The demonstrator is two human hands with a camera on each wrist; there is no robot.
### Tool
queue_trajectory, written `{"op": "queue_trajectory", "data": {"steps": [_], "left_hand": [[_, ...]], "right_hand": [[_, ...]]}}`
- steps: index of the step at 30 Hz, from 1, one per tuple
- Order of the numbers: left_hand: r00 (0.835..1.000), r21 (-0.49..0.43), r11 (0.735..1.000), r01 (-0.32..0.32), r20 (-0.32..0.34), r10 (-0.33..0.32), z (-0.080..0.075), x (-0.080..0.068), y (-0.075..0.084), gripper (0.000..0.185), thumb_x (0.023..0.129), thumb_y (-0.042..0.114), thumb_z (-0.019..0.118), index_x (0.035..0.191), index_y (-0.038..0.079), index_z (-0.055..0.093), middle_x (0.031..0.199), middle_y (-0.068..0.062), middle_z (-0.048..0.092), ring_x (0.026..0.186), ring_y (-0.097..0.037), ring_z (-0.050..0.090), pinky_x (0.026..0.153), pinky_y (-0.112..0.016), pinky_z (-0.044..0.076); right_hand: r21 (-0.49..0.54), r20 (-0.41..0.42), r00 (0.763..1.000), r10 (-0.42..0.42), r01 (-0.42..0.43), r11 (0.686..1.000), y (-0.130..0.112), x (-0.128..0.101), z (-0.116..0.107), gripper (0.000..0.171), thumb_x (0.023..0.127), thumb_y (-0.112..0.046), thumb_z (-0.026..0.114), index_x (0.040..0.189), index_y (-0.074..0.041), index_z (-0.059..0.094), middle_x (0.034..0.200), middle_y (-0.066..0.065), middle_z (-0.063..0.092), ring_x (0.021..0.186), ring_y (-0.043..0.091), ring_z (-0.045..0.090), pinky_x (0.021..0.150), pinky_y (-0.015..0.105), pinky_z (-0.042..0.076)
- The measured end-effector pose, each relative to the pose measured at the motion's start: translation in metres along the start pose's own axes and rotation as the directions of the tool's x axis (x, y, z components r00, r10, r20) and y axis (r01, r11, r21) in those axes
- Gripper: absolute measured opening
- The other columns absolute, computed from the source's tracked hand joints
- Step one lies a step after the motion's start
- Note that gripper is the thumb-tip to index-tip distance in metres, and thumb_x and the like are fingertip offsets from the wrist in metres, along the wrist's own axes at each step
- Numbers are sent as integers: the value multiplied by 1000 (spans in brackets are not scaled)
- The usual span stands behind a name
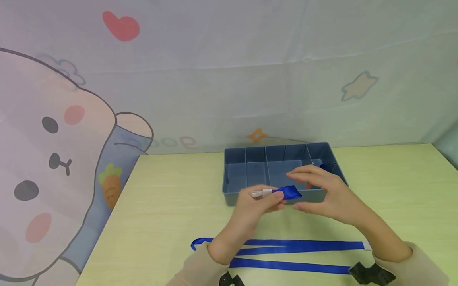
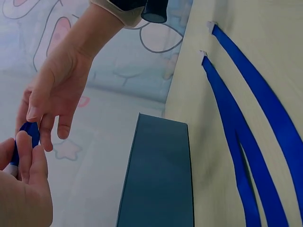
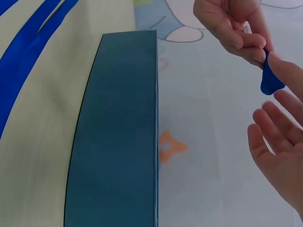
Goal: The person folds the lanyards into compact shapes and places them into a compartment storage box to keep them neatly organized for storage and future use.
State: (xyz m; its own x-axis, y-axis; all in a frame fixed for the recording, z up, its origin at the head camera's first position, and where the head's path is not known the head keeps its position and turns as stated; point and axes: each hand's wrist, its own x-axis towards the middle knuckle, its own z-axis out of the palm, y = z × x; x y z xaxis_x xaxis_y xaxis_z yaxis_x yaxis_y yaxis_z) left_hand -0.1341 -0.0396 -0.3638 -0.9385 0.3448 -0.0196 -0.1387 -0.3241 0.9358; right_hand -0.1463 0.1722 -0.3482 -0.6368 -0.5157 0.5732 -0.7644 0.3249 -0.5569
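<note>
Grey-blue divided tray, with blue ribbon bundle and laid ribbons

Tray [image 1: 236,199]: rectangular, low-walled, upright on the tabletop [image 1: 168,190], its inside split by dividers. In its right-end compartment, a small dark-blue item [image 1: 323,167], partly covered by the right hand; its form cannot be told.

Ribbon bundle [image 1: 293,192], one: shiny blue, folded small, with a white looped end piece [image 1: 262,193] pointing left. Held in the air by the tray's front wall, on the person's side, clear of the tabletop.

Hands, two. Left hand [image 1: 255,204]: before the tray's front wall, gripping the bundle between thumb and fingers. Right hand [image 1: 330,194]: at the tray's front right, thumb and fingers spread apart around the free blue end of the bundle; whether a fingertip touches it cannot be told.

Ribbons, blue, flat on the tabletop in front of the tray, running roughly along its length. Rear ribbon [image 1: 311,245]: doubled, bent back in a loop beyond the tray's left end, white-tipped at the right. Front ribbon [image 1: 290,265]: farther from the tray, also white-tipped, partly hidden by the left forearm.

Backdrop cloth [image 1: 222,99]: pale, behind the tray; printed cartoon animal to the tray's left.
</note>
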Motion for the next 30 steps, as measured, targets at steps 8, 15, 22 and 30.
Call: {"op": "queue_trajectory", "data": {"steps": [8,15,22,30], "left_hand": [[996,34,997,64,56,-65,0,-1,2,25,87,3,64,104,-16,61,78,-2,68,73,-11,67,80,-32,53],[997,30,997,64,35,-65,-1,0,-1,26,87,5,65,103,-15,61,79,-4,68,72,-10,67,80,-32,53],[1000,50,999,20,-1,-20,-3,0,-4,27,88,7,64,104,-14,62,84,-8,68,73,-11,67,83,-33,52],[999,136,990,-36,18,34,-2,0,-5,23,89,8,63,103,-10,65,89,-15,68,78,-13,68,82,-34,52]], "right_hand": [[190,93,996,-14,-4,982,4,1,-2,39,70,4,78,104,-12,69,93,-2,64,78,11,53,61,23,47],[165,38,995,97,-102,981,0,1,2,29,73,4,76,94,-14,72,84,-5,65,72,10,54,60,23,48],[-75,-123,991,-49,40,996,-8,3,16,34,61,10,80,89,-8,73,81,-4,66,70,9,57,61,14,45],[277,182,901,393,-431,859,-8,2,2,31,88,-13,65,115,2,63,101,7,66,84,11,63,75,24,53]]}}
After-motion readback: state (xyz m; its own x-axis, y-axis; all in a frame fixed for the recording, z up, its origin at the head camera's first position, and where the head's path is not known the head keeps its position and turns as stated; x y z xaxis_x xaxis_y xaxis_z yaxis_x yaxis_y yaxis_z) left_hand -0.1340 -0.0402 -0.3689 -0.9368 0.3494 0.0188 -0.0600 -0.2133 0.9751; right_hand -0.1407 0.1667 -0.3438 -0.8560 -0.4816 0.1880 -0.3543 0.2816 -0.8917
